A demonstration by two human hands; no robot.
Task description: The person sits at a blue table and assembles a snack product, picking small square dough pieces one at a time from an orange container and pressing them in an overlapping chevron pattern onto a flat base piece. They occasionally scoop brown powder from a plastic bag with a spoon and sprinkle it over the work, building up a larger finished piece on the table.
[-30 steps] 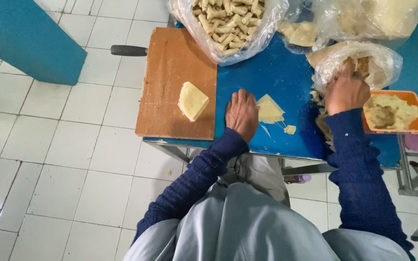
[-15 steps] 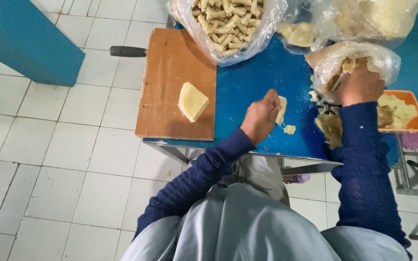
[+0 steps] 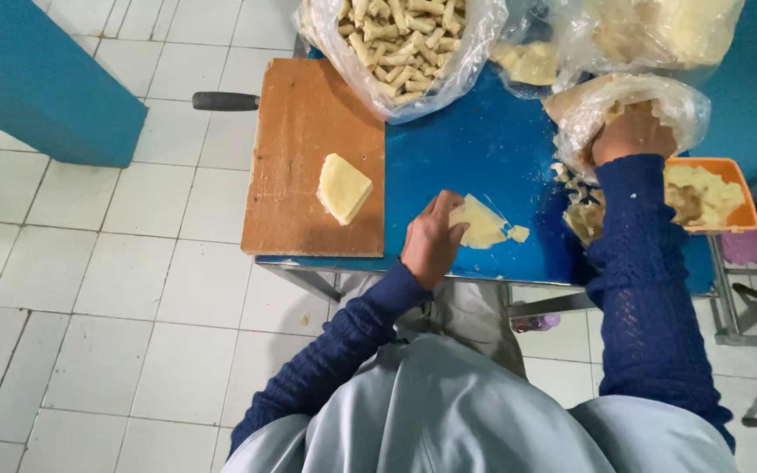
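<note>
My left hand [image 3: 431,241] rests near the front edge of the blue table [image 3: 484,144], its fingers pinching the left edge of a pale yellow dough sheet [image 3: 482,223] that lies flat. A small crumb of dough [image 3: 519,234] sits just right of the sheet. My right hand [image 3: 631,133] reaches into a clear plastic bag [image 3: 659,92] of pale sheets, and its fingers are hidden inside. Below that wrist lie loose scraps [image 3: 582,219].
A wooden board [image 3: 300,201] at the table's left carries a folded dough piece [image 3: 343,187]. A black handle [image 3: 225,101] sticks out behind it. A large bag of rolled sticks [image 3: 400,39] stands at the back. An orange tray [image 3: 738,180] of pale filling sits at the right.
My left hand lifted the dough sheet and set it down flat nearer the front edge. My right hand rose from beside the orange tray into the plastic bag.
</note>
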